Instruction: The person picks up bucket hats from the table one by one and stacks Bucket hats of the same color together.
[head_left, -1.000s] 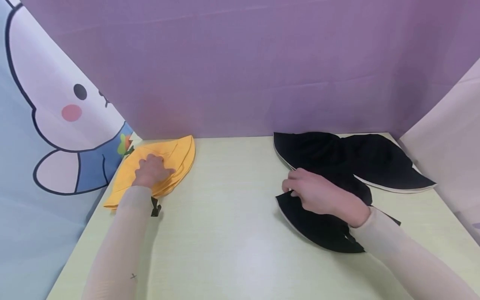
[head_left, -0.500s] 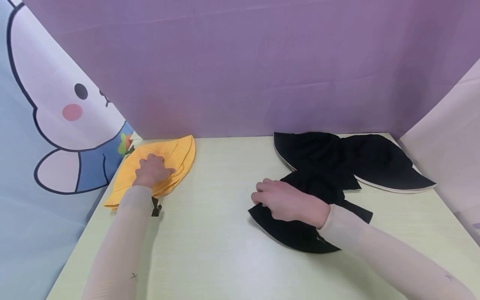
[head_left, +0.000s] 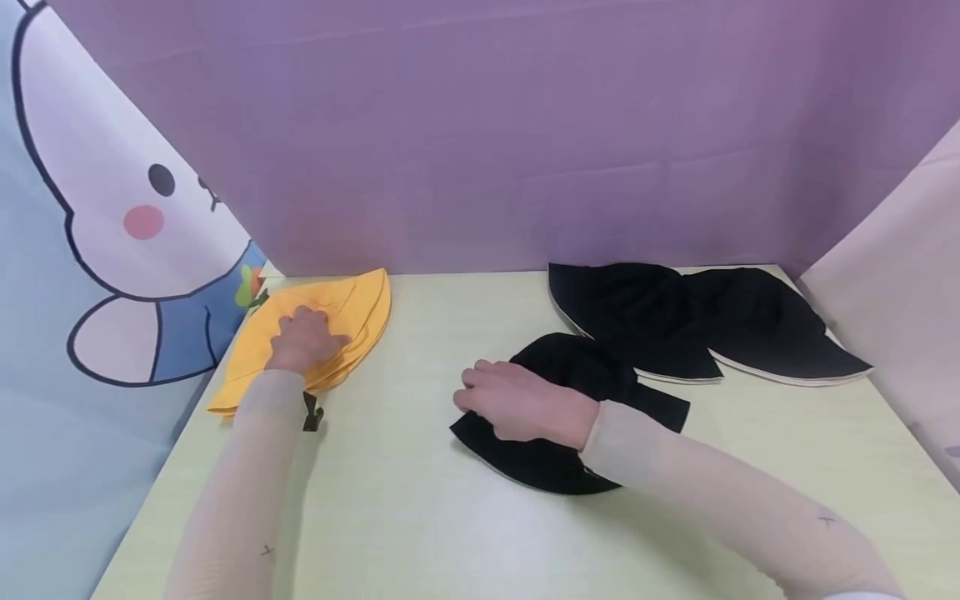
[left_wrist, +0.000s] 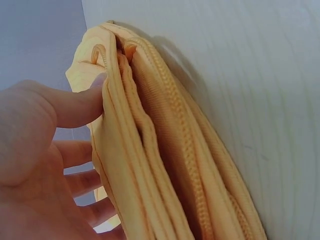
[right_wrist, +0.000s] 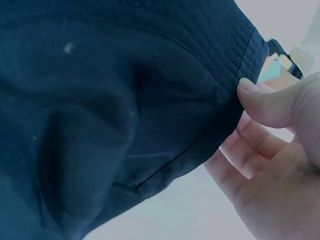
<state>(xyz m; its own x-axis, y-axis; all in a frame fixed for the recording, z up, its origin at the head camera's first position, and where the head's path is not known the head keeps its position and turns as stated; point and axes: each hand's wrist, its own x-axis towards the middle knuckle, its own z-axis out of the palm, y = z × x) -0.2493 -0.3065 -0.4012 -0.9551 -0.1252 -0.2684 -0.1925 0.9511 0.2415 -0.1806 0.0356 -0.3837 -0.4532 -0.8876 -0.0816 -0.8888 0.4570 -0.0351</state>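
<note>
My left hand (head_left: pixel 302 340) rests on a stack of folded yellow bucket hats (head_left: pixel 363 307) at the table's back left, fingers spread over the cloth. In the left wrist view, the thumb lies against the layered yellow brims (left_wrist: pixel 165 150). My right hand (head_left: pixel 525 406) holds a black bucket hat (head_left: pixel 566 358) near the middle of the table. The right wrist view shows the thumb and fingers pinching this hat's edge (right_wrist: pixel 230 100). Behind it, at the back right, lie other folded black hats with pale undersides, one to the left (head_left: pixel 622 296) and one to the right (head_left: pixel 772 317).
The pale table (head_left: pixel 420 517) meets a purple cloth wall (head_left: pixel 480 142) at the back. A blue cloth with a rabbit print (head_left: pixel 90 333) hangs on the left, and a pale cloth (head_left: pixel 900 275) on the right. A small black strap (head_left: pixel 312 412) shows beside the left wrist.
My right hand has drawn the black hat leftward, away from the other black hats, uncovering more of the left one's lower edge. The left hand and yellow hats have stayed in place.
</note>
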